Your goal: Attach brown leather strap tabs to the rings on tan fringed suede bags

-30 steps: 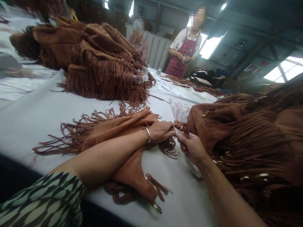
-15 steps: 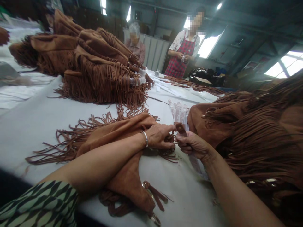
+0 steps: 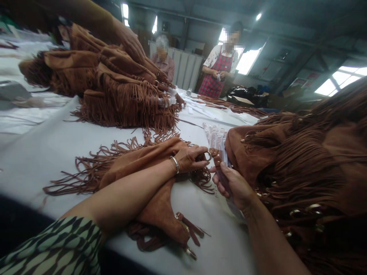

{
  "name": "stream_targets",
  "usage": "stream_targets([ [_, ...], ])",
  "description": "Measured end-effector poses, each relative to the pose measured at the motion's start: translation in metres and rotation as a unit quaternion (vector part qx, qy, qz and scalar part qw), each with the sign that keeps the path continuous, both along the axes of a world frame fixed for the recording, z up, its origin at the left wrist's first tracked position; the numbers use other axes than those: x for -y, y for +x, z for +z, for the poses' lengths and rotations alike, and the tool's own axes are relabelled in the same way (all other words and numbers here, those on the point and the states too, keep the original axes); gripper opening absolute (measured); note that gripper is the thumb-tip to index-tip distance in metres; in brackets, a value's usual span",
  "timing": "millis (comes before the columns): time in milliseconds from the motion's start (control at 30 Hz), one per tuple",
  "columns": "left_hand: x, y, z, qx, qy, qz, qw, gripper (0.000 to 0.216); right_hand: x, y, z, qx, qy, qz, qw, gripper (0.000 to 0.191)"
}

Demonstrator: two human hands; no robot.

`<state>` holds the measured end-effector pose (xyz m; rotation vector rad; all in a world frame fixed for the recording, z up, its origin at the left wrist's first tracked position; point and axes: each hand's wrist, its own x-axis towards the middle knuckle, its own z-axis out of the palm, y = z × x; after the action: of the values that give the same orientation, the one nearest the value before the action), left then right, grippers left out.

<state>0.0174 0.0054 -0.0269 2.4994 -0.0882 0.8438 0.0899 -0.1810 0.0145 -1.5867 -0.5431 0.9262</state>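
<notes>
Fringed suede bag (image 3: 149,156): lay on white worktop (image 3: 43,145). Left hand (image 3: 190,158): closed, pinching bag's metal ring (image 3: 208,155). Right hand (image 3: 233,183): fingers curled round brown strap (image 3: 217,156) just beside ring.

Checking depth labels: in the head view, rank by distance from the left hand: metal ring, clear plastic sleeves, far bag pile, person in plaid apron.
From the left hand:
1. Metal ring, at its fingertips.
2. Clear plastic sleeves, just right, beyond.
3. Far bag pile, up-left across the table.
4. Person in plaid apron, behind the table's far end.
</notes>
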Motion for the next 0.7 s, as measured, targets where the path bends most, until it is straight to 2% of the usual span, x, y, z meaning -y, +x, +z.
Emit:
stream_targets([
  [133,0.0,0.0,0.003,-0.027,0.003,0.007,1.0,0.046,0.002,0.003,0.004,0.022,-0.018,0.031,0.999,0.042],
  [267,-0.001,0.005,0.003,-0.044,0.016,0.017,0.999,0.043,-0.001,0.01,0.007,0.014,-0.011,0.048,0.999,0.045],
  [433,-0.004,0.012,0.001,-0.035,0.019,0.01,0.999,0.041,-0.005,0.017,-0.002,-0.11,0.012,0.017,0.994,0.046],
  [567,-0.004,0.014,0.002,-0.025,0.003,-0.003,1.0,0.039,-0.002,0.023,-0.009,-0.223,0.017,0.035,0.974,0.04],
  [700,-0.005,0.015,0.002,-0.021,-0.026,-0.025,0.999,0.037,0.001,0.026,-0.011,-0.264,0.033,0.043,0.963,0.036],
])
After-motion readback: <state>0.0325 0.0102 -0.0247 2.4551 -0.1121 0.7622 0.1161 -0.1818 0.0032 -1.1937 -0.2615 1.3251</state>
